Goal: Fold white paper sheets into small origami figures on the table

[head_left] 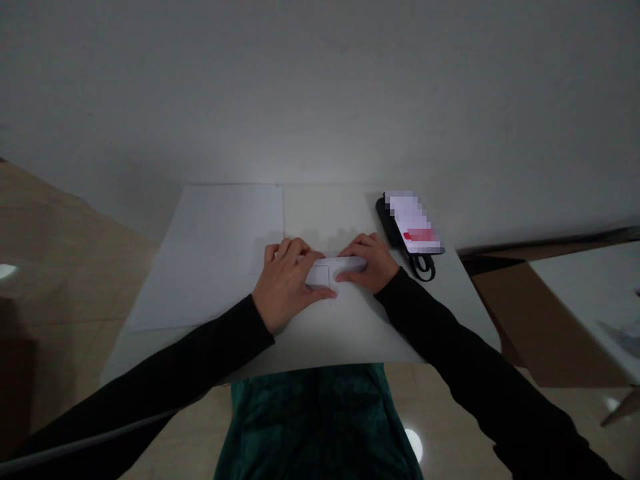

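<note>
A small folded piece of white paper [319,275] lies on the white table in front of me, with crease lines or edges showing across it. Gripping its left end is my left hand [290,277], thumb along the near side and fingers bent over the far side. My right hand [371,262] pinches the right end, its thumb near the middle of the strip and its fingertips at the far edge. The parts of the paper under my fingers are hidden.
Large white paper sheets [220,233] cover the table's left side. A phone [414,223] with a lit screen rests on a black case with a looped strap [424,268] at the right. The wall [320,93] rises behind the white table [340,340]. Another white surface [595,280] stands at right.
</note>
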A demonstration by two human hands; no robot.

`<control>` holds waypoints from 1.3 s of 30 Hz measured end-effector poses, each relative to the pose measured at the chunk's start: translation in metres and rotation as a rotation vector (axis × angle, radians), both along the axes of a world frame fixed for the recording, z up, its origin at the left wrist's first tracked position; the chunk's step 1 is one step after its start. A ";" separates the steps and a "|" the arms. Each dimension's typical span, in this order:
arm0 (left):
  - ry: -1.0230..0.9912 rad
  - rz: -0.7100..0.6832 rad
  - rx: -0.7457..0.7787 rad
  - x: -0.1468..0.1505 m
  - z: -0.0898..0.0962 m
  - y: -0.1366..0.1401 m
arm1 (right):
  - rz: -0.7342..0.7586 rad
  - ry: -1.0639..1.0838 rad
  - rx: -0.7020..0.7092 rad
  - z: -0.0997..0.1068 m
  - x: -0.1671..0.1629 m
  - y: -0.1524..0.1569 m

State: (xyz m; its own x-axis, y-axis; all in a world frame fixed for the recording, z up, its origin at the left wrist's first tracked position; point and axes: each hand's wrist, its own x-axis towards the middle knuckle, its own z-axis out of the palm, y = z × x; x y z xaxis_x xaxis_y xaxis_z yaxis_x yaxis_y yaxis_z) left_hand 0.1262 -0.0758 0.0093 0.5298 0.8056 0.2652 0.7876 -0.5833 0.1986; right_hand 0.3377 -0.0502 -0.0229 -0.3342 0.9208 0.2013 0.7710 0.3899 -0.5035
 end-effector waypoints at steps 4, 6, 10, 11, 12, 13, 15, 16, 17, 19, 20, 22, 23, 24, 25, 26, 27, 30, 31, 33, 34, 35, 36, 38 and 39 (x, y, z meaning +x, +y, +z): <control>-0.006 -0.075 0.058 -0.001 0.000 -0.004 | 0.079 0.033 0.074 -0.004 0.003 -0.003; 0.002 -0.113 0.074 -0.002 0.000 -0.005 | 0.128 0.053 0.133 -0.004 0.004 -0.006; -0.009 -0.098 0.086 -0.003 -0.002 -0.004 | 0.210 0.107 0.235 -0.007 0.004 -0.010; -0.014 -0.105 0.082 -0.003 -0.004 -0.004 | 0.221 0.116 0.262 -0.008 0.003 -0.011; -0.021 -0.122 0.076 -0.004 -0.005 -0.003 | 0.234 0.116 0.292 -0.010 0.002 -0.011; -0.030 -0.146 0.070 -0.004 -0.007 -0.002 | 0.244 0.103 0.331 -0.011 0.001 -0.012; -0.046 -0.183 0.065 -0.005 -0.010 -0.001 | 0.254 0.044 0.439 -0.013 -0.002 -0.015; -0.051 -0.189 0.066 -0.005 -0.012 -0.001 | 0.256 0.005 0.501 -0.014 -0.003 -0.016; -0.052 -0.190 0.067 -0.005 -0.013 -0.001 | 0.260 -0.025 0.561 -0.013 -0.005 -0.018; -0.045 -0.188 0.067 -0.004 -0.014 -0.002 | 0.272 -0.068 0.651 -0.011 -0.008 -0.021; -0.043 -0.190 0.068 -0.003 -0.014 -0.003 | 0.279 -0.087 0.684 -0.009 -0.009 -0.023; -0.052 -0.193 0.071 -0.002 -0.015 -0.005 | 0.282 -0.131 0.751 -0.005 -0.011 -0.027; -0.061 -0.189 0.073 -0.001 -0.015 -0.006 | 0.279 -0.159 0.787 -0.004 -0.012 -0.029; -0.069 -0.183 0.074 0.000 -0.015 -0.007 | 0.277 -0.186 0.819 -0.002 -0.013 -0.031; -0.073 -0.179 0.076 0.001 -0.016 -0.009 | 0.274 -0.209 0.841 -0.002 -0.014 -0.033; -0.072 -0.178 0.081 0.001 -0.016 -0.010 | 0.272 -0.227 0.853 -0.001 -0.014 -0.035; -0.065 -0.180 0.089 0.002 -0.016 -0.011 | 0.271 -0.239 0.854 -0.001 -0.015 -0.036; -0.018 -0.196 0.121 0.003 -0.015 -0.014 | 0.270 -0.246 0.833 -0.003 -0.015 -0.041; 0.002 -0.198 0.129 0.004 -0.014 -0.015 | 0.267 -0.243 0.819 -0.004 -0.015 -0.043; 0.042 -0.198 0.148 0.004 -0.013 -0.018 | 0.250 -0.241 0.778 -0.007 -0.015 -0.048; 0.063 -0.197 0.161 0.005 -0.012 -0.019 | 0.238 -0.241 0.755 -0.008 -0.014 -0.051; 0.083 -0.195 0.177 0.005 -0.012 -0.021 | 0.225 -0.244 0.730 -0.010 -0.014 -0.055; 0.104 -0.197 0.194 0.005 -0.013 -0.022 | 0.216 -0.245 0.705 -0.011 -0.013 -0.059; 0.147 -0.210 0.220 0.006 -0.015 -0.024 | 0.199 -0.239 0.658 -0.013 -0.013 -0.065; 0.164 -0.224 0.223 0.007 -0.017 -0.025 | 0.186 -0.236 0.639 -0.013 -0.014 -0.067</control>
State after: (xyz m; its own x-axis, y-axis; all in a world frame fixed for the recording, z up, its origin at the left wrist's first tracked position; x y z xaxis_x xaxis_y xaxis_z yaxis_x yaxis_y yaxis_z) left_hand 0.1329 -0.1008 -0.0077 0.7365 0.5968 0.3184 0.6464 -0.7597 -0.0712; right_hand 0.3239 -0.1177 -0.0355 -0.5755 0.5698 0.5867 0.7234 0.6892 0.0402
